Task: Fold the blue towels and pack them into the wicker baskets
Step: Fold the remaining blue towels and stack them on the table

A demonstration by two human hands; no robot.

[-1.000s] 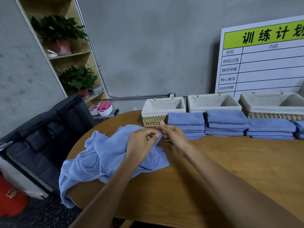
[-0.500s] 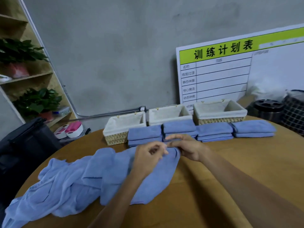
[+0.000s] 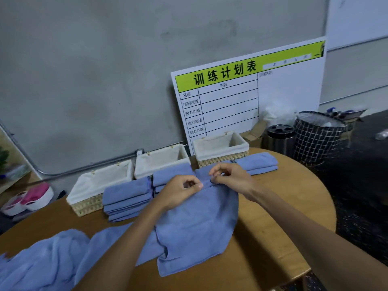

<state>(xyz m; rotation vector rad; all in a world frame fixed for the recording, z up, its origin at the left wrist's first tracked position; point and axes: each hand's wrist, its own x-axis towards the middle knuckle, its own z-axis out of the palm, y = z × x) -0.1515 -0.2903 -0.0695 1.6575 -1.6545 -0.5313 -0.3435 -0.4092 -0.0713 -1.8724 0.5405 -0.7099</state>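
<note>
A white board (image 3: 249, 97) leaning on the wall has a green header reading 训练计划表; its rows read 名称, 练前过渡, 静态伸展, 核心激活, 动态伸展, under column heading 内容.

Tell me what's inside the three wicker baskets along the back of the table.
All three wicker baskets show only their white cloth liners; no towels are packed yet. The folded towel stacks sit in front of them, and the near inner walls and part of the floors are hidden.
</note>
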